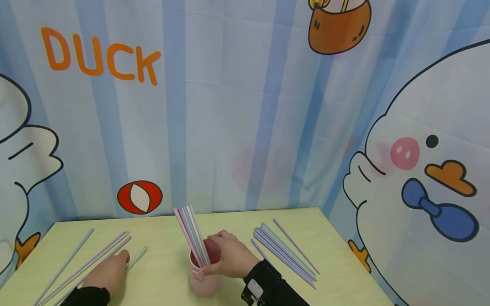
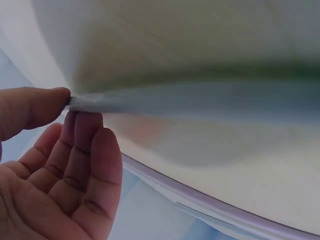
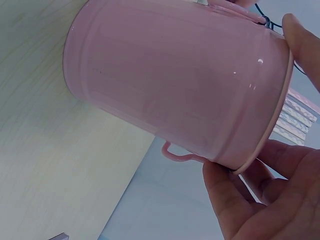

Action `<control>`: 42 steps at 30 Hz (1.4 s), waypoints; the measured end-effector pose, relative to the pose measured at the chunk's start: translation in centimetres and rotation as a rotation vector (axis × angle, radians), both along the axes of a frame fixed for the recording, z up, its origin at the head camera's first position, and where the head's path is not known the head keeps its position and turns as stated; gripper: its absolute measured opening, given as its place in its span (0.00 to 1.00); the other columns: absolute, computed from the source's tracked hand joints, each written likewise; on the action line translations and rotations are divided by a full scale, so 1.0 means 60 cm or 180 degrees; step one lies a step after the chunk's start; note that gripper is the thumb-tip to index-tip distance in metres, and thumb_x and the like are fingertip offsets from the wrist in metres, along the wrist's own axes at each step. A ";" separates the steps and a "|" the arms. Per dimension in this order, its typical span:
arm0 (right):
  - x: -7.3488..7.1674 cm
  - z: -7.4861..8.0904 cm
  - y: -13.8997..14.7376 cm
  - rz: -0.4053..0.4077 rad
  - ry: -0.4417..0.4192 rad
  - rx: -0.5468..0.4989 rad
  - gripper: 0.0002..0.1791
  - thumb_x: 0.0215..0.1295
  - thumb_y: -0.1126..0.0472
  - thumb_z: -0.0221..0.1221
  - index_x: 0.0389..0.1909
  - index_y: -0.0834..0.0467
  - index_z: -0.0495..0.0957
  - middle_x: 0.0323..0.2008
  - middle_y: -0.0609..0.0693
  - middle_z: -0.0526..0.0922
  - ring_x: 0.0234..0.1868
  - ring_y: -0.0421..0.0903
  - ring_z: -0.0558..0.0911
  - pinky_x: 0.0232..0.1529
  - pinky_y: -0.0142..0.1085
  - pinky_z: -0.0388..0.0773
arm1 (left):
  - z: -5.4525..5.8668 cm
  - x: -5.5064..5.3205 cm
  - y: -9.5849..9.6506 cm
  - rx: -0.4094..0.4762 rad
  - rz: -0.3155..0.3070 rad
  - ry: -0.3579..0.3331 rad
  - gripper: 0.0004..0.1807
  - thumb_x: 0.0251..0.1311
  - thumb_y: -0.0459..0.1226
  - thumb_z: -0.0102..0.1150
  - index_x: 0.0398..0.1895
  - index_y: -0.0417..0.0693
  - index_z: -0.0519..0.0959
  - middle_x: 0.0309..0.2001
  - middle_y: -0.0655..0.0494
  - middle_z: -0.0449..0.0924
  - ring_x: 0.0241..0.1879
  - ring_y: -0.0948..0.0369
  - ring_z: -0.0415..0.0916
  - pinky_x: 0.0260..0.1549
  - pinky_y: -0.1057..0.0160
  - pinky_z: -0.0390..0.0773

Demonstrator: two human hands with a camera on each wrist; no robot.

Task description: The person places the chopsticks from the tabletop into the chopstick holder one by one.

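My left hand (image 1: 109, 272) is low over the table at the left, near several long pastel straws (image 1: 82, 270). In the left wrist view, its thumb and fingertips pinch the end of a pale straw (image 2: 115, 103), blurred where it runs off to the right. My right hand (image 1: 233, 255) grips the rim of a pink pail (image 3: 175, 80) with a small side loop. The pail is upright on the table, and a bundle of pastel straws (image 1: 193, 236) leans to the left inside it.
Right of the pail lies another group of lilac and pale blue straws (image 1: 285, 255), a few apart from the rest. The pale yellow table (image 1: 160, 238) ends at a striped curtain (image 1: 222, 106) with cartoon ducks.
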State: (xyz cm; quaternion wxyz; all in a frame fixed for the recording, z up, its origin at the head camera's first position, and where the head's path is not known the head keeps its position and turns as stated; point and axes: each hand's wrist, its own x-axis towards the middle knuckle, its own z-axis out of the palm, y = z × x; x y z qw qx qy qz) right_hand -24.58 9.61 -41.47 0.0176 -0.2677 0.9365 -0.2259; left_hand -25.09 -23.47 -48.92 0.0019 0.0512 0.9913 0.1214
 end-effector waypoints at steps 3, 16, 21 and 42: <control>0.000 0.000 0.000 -0.0003 -0.0004 0.0001 0.41 0.42 0.34 0.71 0.58 0.48 0.78 0.48 0.42 0.76 0.49 0.40 0.73 0.50 0.39 0.79 | 0.010 -0.002 0.005 0.0102 0.0030 0.0046 0.10 0.58 0.24 0.58 0.42 0.34 0.71 0.28 0.51 0.78 0.26 0.57 0.74 0.30 0.51 0.79; 0.001 0.002 0.002 -0.0009 0.0039 0.0001 0.42 0.43 0.35 0.71 0.60 0.50 0.77 0.50 0.43 0.76 0.49 0.41 0.74 0.51 0.40 0.79 | 0.109 0.008 0.041 0.0859 0.0137 0.0379 0.24 0.62 0.29 0.56 0.58 0.24 0.63 0.30 0.49 0.70 0.24 0.57 0.66 0.22 0.60 0.72; 0.001 0.002 0.003 -0.0014 0.0053 0.0006 0.43 0.43 0.34 0.71 0.60 0.51 0.77 0.50 0.44 0.76 0.50 0.41 0.74 0.51 0.40 0.79 | 0.145 0.013 0.052 0.1193 0.0091 0.0588 0.20 0.64 0.30 0.53 0.56 0.25 0.65 0.35 0.46 0.72 0.30 0.54 0.72 0.25 0.58 0.79; -0.001 -0.003 0.003 0.0015 0.0052 -0.0041 0.41 0.42 0.35 0.72 0.59 0.49 0.78 0.48 0.43 0.76 0.48 0.41 0.74 0.50 0.40 0.79 | 0.237 0.046 0.125 0.2188 -0.0068 0.1489 0.19 0.70 0.35 0.50 0.57 0.32 0.63 0.47 0.40 0.73 0.42 0.49 0.76 0.35 0.54 0.81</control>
